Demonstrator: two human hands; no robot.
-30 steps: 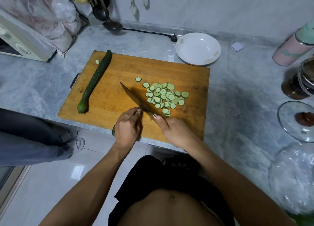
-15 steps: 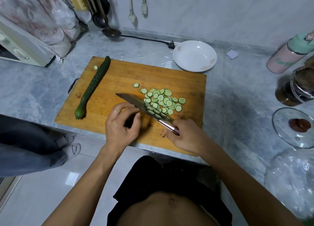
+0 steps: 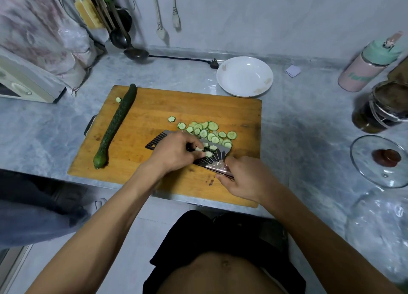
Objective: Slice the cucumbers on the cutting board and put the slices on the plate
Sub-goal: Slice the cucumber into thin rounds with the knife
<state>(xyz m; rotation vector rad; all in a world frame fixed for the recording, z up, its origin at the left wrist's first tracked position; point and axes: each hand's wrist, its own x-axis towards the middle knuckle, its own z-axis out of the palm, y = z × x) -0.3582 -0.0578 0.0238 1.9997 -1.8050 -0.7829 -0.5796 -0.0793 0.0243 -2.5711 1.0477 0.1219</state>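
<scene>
A wooden cutting board [image 3: 154,108] lies on the marble counter. A whole dark green cucumber [image 3: 117,123] lies along the board's left side, with one stray slice [image 3: 118,99] beside its far end. A pile of cucumber slices [image 3: 209,131] sits right of the board's middle. My right hand [image 3: 245,179] grips the handle of a dark cleaver [image 3: 157,142], whose blade lies flat under the near edge of the pile. My left hand [image 3: 174,152] rests over the blade, its curled fingers touching slices on it. A white plate [image 3: 245,76] stands behind the board, holding nothing.
A pink bottle with a green cap [image 3: 366,68], a dark glass jar [image 3: 382,108] and a glass lid [image 3: 379,161] stand at the right. A ladle [image 3: 134,53], a power cord and an appliance [image 3: 24,81] are at the back left. Another person's leg [image 3: 37,207] is at the left.
The cleaver went from upright cutting to lying flat under the slices. My left hand moved right from the board's near edge onto the blade and slices.
</scene>
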